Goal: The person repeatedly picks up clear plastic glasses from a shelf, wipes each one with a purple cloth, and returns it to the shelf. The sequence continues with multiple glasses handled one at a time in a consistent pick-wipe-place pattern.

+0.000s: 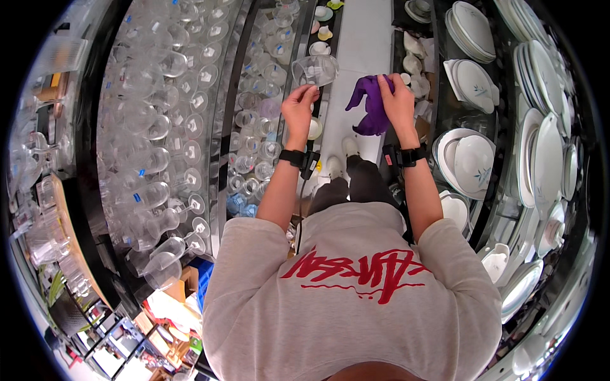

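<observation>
Two things are held up: a clear glass (317, 70) near other glasses (249, 145), likely slippery and easy to break, pinched gently at its near end by the left hand (300, 109), and a soft-looking purple cloth (373, 105) bunched in the right hand (399, 105).

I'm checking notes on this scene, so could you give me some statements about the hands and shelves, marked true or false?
1. The right hand holds a purple cloth. True.
2. The left hand holds a white plate. False: it holds a clear vessel.
3. Clear glassware fills shelving on the person's left. True.
4. The plates on the right are black. False: they are mainly white.
5. Both wrists wear black bands. True.
</observation>
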`<state>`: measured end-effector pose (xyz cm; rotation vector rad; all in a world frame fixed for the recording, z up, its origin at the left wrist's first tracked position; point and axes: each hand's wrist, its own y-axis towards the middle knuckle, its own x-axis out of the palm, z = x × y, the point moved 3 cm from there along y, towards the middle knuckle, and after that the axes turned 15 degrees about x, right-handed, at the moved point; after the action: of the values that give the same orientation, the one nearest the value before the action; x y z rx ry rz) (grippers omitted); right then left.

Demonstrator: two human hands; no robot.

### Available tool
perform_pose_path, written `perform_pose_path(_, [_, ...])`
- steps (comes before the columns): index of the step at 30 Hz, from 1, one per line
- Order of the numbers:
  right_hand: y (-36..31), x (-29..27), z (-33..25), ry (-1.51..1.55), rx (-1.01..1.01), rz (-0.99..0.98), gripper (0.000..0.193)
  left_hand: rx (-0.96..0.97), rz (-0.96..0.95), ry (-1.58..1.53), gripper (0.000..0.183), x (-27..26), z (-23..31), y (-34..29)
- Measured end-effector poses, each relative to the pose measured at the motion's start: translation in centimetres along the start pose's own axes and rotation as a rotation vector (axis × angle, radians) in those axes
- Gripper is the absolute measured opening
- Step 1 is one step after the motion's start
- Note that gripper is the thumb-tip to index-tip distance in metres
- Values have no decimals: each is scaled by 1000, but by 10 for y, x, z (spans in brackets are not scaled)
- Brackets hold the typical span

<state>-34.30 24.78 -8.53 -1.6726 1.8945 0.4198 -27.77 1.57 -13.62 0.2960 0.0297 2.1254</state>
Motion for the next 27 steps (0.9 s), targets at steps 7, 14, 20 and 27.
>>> perform_pose_path(7, [-43, -38, -79, 328, -179, 160, 26, 93, -183, 68, 14, 35, 53, 3])
perform_pose_path(14, [-39, -19, -96, 186, -704, 219, 25, 212, -387, 172, 15, 53, 98, -4])
perform_pose_path(20, [-1, -30, -73, 676, 17, -320, 35, 467, -541, 340, 15, 59, 132, -12])
perform_pose_path(27, [-10, -24, -40, 1542, 546, -1076, 35, 321, -770, 173, 11, 69, 139, -5])
